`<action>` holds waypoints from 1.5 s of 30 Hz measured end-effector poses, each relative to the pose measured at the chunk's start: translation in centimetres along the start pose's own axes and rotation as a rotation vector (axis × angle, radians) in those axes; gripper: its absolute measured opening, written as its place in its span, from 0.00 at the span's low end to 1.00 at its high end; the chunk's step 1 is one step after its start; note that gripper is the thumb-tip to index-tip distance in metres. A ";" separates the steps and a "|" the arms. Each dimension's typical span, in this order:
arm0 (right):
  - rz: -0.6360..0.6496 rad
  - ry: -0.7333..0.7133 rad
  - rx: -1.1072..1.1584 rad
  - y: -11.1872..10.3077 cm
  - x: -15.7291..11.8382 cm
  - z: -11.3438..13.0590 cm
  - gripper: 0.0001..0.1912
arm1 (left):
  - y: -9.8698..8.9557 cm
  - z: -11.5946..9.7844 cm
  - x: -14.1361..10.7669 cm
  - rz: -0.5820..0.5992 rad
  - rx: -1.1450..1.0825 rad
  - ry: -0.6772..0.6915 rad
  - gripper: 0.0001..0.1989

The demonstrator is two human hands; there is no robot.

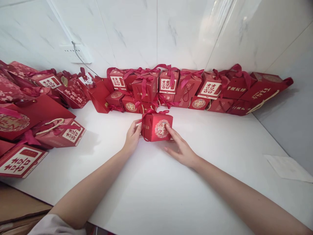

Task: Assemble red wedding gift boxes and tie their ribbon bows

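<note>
A red gift box (161, 130) with a round gold emblem on its front and a dark red ribbon on top is between my two hands, at the middle of the white table. My left hand (132, 134) grips its left side, the fingers partly hidden behind it. On the right, my right hand (182, 147) holds the box with a fingertip on the emblem; its thumb is lower and apart from the front face. Just behind stands a row of similar ribboned boxes (144, 89), stacked against the wall.
More red boxes and bags crowd the left side, including a box with a white label (21, 161) near the table edge. A white paper (290, 167) lies at the right. A cable hangs from the wall socket (77, 54). Cardboard (21, 205) is at lower left.
</note>
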State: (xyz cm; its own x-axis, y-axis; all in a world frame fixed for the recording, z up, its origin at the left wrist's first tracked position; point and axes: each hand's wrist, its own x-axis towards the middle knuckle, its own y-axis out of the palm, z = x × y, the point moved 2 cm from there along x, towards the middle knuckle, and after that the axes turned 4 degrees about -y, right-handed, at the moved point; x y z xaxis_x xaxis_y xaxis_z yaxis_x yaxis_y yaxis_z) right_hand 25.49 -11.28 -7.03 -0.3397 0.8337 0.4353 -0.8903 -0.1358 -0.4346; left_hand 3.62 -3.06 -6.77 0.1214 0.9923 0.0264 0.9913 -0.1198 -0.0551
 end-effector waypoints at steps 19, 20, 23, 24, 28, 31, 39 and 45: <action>0.090 -0.043 0.003 -0.1 -0.2 -0.4 0.42 | 0.3 0.9 0.2 0.142 -0.039 -0.019 0.35; 0.092 -0.043 0.007 -0.1 -0.3 -0.4 0.43 | 0.2 1.0 0.2 0.143 -0.041 -0.022 0.35; 0.099 -0.042 0.012 -0.1 -0.2 -0.6 0.43 | 0.3 1.0 0.2 0.147 -0.050 -0.033 0.34; 0.102 -0.039 0.013 -0.1 -0.2 -0.6 0.43 | 0.3 1.0 0.2 0.147 -0.050 -0.033 0.34; 0.108 -0.029 0.012 -0.1 -0.2 -0.8 0.44 | 0.4 0.9 0.1 0.154 -0.051 -0.025 0.34; 0.102 -0.031 0.014 -0.1 -0.2 -0.9 0.44 | 0.3 1.0 0.2 0.151 -0.048 -0.025 0.34; 0.103 -0.030 0.018 -0.1 -0.1 -0.7 0.44 | 0.2 1.2 0.2 0.147 -0.015 -0.012 0.34; 0.103 -0.037 0.018 -0.1 -0.1 -0.8 0.44 | 0.3 1.0 0.2 0.158 -0.027 -0.006 0.34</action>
State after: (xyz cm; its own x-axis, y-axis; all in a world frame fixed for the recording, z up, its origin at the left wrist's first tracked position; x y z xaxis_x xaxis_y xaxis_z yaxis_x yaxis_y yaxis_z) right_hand 25.83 -10.90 -7.63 -0.4402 0.7947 0.4179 -0.8554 -0.2297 -0.4643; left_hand 3.91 -2.90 -7.79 0.2755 0.9612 0.0133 0.9609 -0.2750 -0.0314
